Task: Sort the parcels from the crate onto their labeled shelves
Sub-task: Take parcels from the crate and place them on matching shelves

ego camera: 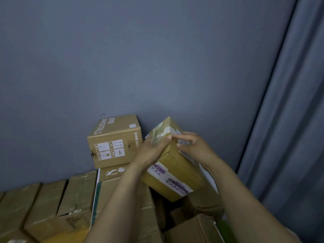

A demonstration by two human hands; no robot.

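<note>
A brown cardboard parcel with purple-printed white labels and clear tape is tilted up in front of the grey wall. My left hand grips its upper left side, thumb along the top edge. My right hand holds its upper right side, fingers curled over a white label. A second box printed "AMORTALS" stands just left of it, stacked on other cartons.
Several taped cardboard cartons fill the lower left in a row. More boxes lie under my arms at the bottom. A grey curtain hangs on the right, beside the wall.
</note>
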